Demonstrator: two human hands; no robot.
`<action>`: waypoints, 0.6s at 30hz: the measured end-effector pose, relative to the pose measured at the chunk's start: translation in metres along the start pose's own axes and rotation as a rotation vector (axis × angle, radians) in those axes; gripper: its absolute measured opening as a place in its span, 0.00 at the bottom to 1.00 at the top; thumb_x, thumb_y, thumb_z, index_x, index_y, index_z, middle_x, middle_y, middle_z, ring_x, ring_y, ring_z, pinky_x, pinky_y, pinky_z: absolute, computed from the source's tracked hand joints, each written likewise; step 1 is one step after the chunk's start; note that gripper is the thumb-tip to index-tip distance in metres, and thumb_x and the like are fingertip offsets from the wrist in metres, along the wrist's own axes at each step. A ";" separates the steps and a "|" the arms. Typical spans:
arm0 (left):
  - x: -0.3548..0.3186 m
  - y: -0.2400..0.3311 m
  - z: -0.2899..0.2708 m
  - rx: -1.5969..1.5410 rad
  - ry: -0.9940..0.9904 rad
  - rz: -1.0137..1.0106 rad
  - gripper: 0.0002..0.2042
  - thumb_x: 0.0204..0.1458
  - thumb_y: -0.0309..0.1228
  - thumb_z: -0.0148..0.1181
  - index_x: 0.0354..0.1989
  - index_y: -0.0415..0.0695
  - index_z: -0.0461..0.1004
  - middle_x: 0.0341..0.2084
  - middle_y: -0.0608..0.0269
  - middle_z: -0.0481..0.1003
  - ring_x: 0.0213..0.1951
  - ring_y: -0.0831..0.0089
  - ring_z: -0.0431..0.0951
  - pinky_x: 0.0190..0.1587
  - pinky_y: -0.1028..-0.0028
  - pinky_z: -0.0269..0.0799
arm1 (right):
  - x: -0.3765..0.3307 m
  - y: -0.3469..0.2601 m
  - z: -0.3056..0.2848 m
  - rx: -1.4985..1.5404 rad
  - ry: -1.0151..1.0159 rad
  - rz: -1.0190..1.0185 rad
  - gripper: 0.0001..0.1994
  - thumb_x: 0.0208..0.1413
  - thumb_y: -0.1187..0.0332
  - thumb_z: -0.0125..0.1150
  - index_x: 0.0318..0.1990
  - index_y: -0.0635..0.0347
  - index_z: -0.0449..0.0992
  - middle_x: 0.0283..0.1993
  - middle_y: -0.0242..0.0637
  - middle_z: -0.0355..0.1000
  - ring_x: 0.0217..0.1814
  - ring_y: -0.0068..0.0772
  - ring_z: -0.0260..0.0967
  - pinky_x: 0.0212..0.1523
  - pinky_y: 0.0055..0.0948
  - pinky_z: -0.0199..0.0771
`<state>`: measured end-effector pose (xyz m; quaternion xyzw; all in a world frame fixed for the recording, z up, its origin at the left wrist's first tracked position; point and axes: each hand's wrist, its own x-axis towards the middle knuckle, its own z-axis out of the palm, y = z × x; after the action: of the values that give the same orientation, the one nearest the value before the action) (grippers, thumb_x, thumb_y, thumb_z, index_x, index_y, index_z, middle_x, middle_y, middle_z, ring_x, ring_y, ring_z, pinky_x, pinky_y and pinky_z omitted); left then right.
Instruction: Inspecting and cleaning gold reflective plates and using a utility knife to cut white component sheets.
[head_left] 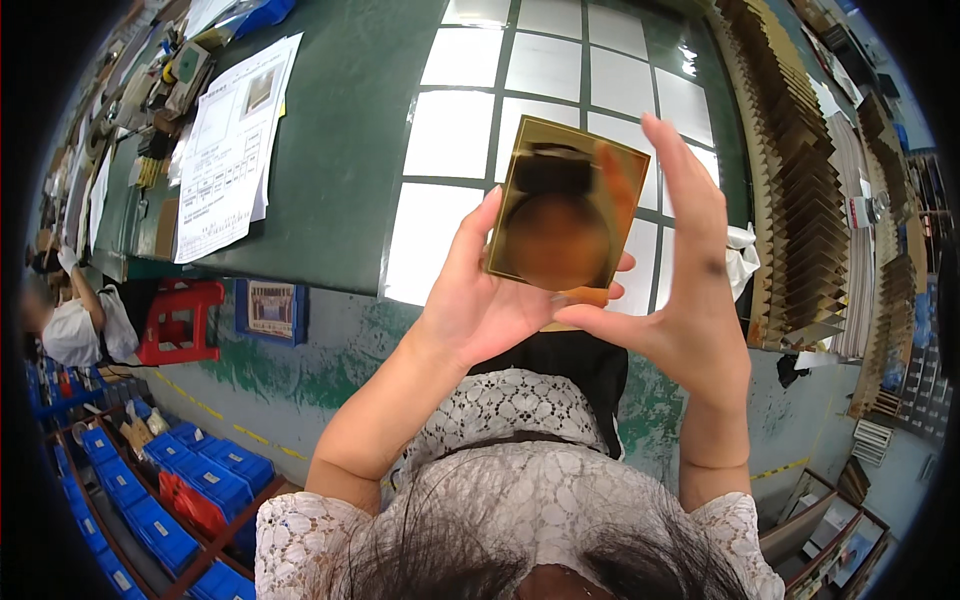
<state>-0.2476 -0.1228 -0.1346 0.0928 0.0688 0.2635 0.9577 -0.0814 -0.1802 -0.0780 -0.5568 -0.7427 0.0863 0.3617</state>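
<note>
Gold card (565,205), one only, sits upright between both hands above the green table (340,150). It is a shiny rectangle, tilted a little, and its mirror face shows a blurred reflection. The left hand (475,300) clasps its lower left edge, thumb up along the side and fingertips curling out past the bottom right corner. The right hand (690,270) stands open just right of the card, fingers straight and together, thumb reaching under the card's bottom edge; whether the palm presses the card's right edge I cannot tell.

Beyond the hands the table carries a grid of pale rectangles (560,70), bright with glare, three or four across; the exact count is hidden by the card. Right of the right hand run two long rows of fanned brown card pieces (800,170), too many to count. A crumpled white cloth (742,258) lies just beside the right wrist side of the card.

Far left of the left hand lies one stack of white printed sheets (232,150), rectangular, with a small picture near the top. Past it sits a clutter of small tools (165,80).

Below the table edge, left of the left forearm, stands one red stool (182,320), and beside it one blue-framed rectangular sign (272,310) leans on the wall. Another person in white (80,325) bends at the far left. Blue bins (190,490) fill racks below the left elbow, many of them, with one red bin (195,505) among them.
</note>
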 end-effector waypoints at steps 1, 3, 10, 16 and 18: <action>0.000 0.000 0.001 0.004 -0.005 -0.005 0.35 0.60 0.57 0.26 0.66 0.42 0.51 0.56 0.43 0.64 0.52 0.45 0.70 0.55 0.55 0.66 | 0.002 -0.001 0.001 -0.033 -0.018 -0.010 0.57 0.25 0.60 0.78 0.67 0.60 0.48 0.69 0.45 0.52 0.70 0.47 0.48 0.67 0.43 0.46; -0.001 0.002 0.004 0.312 0.020 0.025 0.33 0.60 0.55 0.31 0.66 0.41 0.50 0.57 0.48 0.64 0.52 0.50 0.70 0.56 0.56 0.66 | 0.006 -0.003 0.002 -0.093 -0.074 -0.031 0.56 0.27 0.61 0.78 0.67 0.60 0.49 0.68 0.45 0.52 0.70 0.48 0.48 0.67 0.43 0.47; 0.005 0.013 0.010 0.727 -0.093 0.063 0.43 0.54 0.61 0.45 0.67 0.40 0.45 0.60 0.46 0.58 0.59 0.61 0.64 0.59 0.61 0.61 | 0.007 0.010 -0.002 0.210 -0.020 -0.039 0.58 0.27 0.63 0.79 0.68 0.59 0.47 0.66 0.45 0.53 0.68 0.45 0.51 0.66 0.41 0.49; 0.014 0.029 0.028 1.420 -0.203 0.277 0.58 0.29 0.35 0.78 0.68 0.41 0.41 0.66 0.50 0.48 0.67 0.58 0.49 0.66 0.57 0.47 | -0.009 0.022 -0.004 0.977 0.157 0.197 0.72 0.21 0.53 0.83 0.70 0.59 0.31 0.65 0.46 0.54 0.69 0.41 0.51 0.66 0.40 0.50; 0.024 0.026 0.031 1.482 -0.236 0.292 0.59 0.30 0.36 0.78 0.68 0.41 0.39 0.65 0.49 0.49 0.67 0.57 0.50 0.66 0.57 0.46 | -0.013 0.018 -0.005 1.069 0.202 0.284 0.73 0.19 0.52 0.83 0.70 0.58 0.30 0.65 0.45 0.54 0.69 0.41 0.51 0.66 0.40 0.51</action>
<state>-0.2344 -0.0931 -0.1011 0.7468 0.1117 0.2605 0.6017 -0.0633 -0.1865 -0.0898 -0.3960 -0.4748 0.4449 0.6479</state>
